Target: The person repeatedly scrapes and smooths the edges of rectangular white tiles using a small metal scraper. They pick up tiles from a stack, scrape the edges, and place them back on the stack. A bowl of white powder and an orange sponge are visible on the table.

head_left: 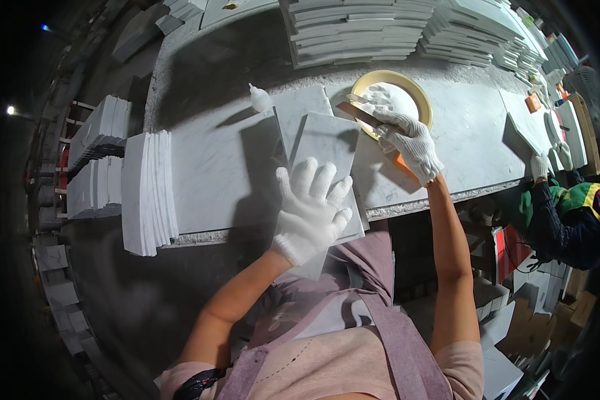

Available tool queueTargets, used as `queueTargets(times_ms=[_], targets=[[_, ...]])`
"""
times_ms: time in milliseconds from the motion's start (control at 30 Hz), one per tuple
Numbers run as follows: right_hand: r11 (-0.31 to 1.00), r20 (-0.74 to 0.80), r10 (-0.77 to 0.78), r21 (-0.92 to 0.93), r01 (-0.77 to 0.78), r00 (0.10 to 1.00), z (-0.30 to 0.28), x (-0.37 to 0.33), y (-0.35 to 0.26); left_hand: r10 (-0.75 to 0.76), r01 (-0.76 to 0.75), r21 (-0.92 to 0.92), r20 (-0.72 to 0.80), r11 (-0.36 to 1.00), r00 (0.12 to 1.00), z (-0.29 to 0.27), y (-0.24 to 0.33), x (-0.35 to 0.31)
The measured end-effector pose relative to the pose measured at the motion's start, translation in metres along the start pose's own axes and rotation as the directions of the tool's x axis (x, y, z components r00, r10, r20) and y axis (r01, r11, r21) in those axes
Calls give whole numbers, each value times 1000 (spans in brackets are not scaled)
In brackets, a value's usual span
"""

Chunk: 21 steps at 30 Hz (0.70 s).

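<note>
My left hand (pixel 308 217), in a white knit glove, lies flat with fingers spread on a grey-white marble tile (pixel 327 137). That tile rests askew on another marble tile (pixel 303 103), and their near ends jut past the bench edge. In a matching glove, my right hand (pixel 410 143) is closed around a flat scraper (pixel 361 115) with a brownish blade pointing left. The blade is over the left rim of a yellow bowl (pixel 425 100) holding white material (pixel 401 100). Below the right palm shows an orange piece (pixel 405 164); whether it belongs to the scraper I cannot tell.
A white squeeze bottle (pixel 260 100) stands on the marble-topped bench (pixel 207 167). Upright tiles (pixel 147 190) line its left end; tall tile stacks (pixel 360 33) rise at the back. At far right, another person (pixel 560 213) works with gloved hands by a tile (pixel 530 133).
</note>
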State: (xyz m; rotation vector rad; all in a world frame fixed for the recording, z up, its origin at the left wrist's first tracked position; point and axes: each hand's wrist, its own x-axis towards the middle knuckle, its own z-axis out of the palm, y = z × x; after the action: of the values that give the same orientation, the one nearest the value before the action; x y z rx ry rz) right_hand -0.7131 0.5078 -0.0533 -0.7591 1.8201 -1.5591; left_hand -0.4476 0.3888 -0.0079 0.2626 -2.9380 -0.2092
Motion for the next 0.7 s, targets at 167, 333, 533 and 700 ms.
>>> queueTargets(times_ms=[167,333,533,700], targets=[[994,10,85,-70,-84,996,-7,0,-12,223,-228,-120,-58,966,973,-16,-26,-5],[999,209,0,-37,8,978,-6,-8,-5,341,-342,-199,-40,919,939,-17,-49,-15],[997,152,72,-45,-66,986,5,-2,5,335,-335,-243,-43,910,941,-10,-50,-16],[923,257,-92,-340,179,962,6,-4,-5,327,-332,-264,-64,906,943,-9,-52,-16]])
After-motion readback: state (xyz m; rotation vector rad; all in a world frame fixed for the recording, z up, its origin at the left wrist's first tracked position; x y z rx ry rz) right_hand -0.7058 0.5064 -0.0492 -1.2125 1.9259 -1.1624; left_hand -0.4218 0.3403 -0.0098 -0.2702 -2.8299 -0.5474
